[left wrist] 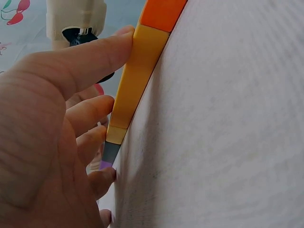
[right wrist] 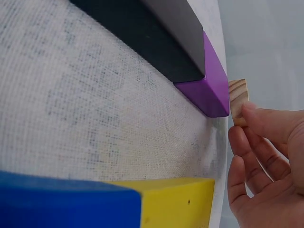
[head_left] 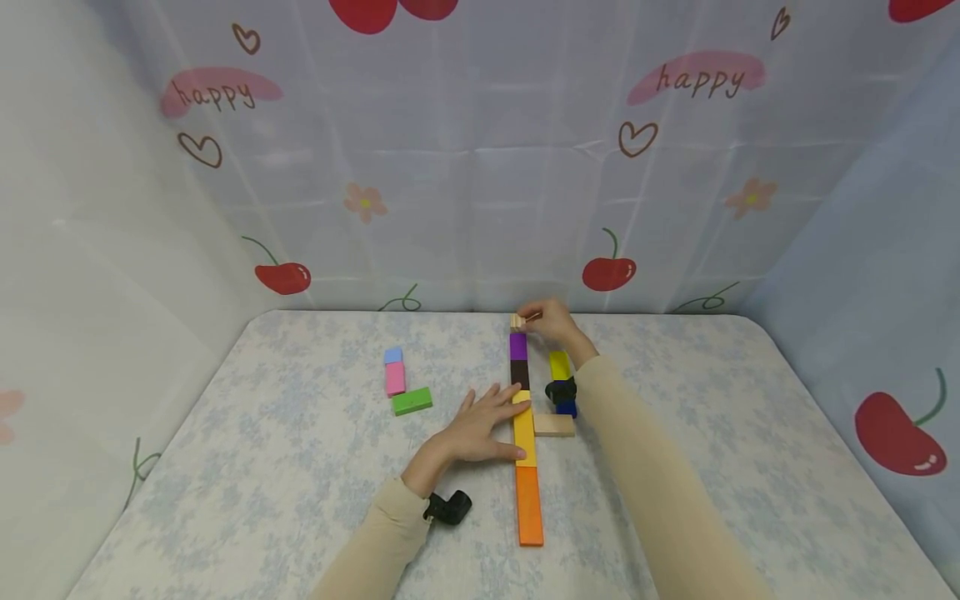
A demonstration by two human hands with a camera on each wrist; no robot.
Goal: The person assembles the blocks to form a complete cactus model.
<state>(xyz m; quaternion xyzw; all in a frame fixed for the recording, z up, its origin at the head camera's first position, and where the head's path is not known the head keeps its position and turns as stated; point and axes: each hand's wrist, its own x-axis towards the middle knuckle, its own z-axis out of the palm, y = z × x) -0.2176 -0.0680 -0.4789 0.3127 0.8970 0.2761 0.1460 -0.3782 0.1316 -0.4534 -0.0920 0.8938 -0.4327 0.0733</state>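
Observation:
A straight row of blocks runs away from the person: an orange block [head_left: 529, 508] nearest, then yellow blocks [head_left: 527, 446], a black block [head_left: 520, 375] and a purple block [head_left: 518, 347]. The left hand [head_left: 476, 432] lies spread along the row's left side, its thumb and fingers touching the yellow part. At the far end, the right hand [head_left: 553, 321] pinches a plain wooden block [right wrist: 238, 92] between thumb and fingers, right by the purple block's end. Another plain wooden block [head_left: 555, 426] lies crosswise against the row's right side.
Right of the row, a yellow block [head_left: 558, 362] and a blue block [head_left: 567, 410] lie end to end, partly behind the right wrist's camera. At left are light blue [head_left: 393, 356], pink [head_left: 395, 379] and green blocks [head_left: 412, 402]. A curtain [head_left: 472, 233] hangs behind the table's far edge.

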